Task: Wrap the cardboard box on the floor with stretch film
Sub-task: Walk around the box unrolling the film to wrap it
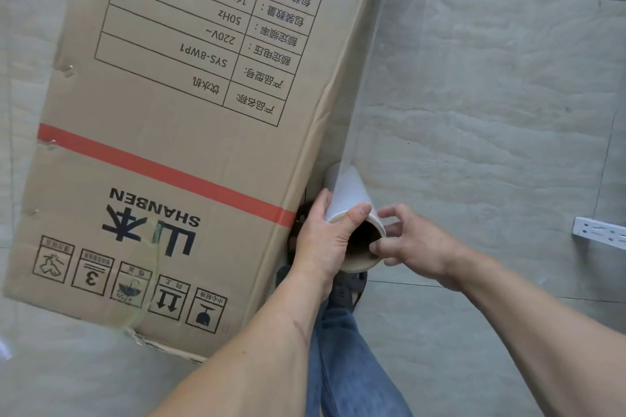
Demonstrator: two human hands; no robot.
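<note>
Brown cardboard box (176,152) with a red stripe fills the left of my view, lying on the grey tiled floor (474,112). Just beside its right edge I see my left hand (325,240) gripping the stretch film roll (349,193), thumb over the core rim. My right hand (410,244) pinches the core's other side. A white power strip (598,233) lies at the floor's right edge.

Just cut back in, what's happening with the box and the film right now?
A person stands at the right edge of the big cardboard box on the tiled floor, holding a stretch film roll upright against that edge. The left hand grips the roll's top, thumb over the core's rim; the right hand has fingertips at the core opening. A sheet of film runs along the box's edge.
</note>
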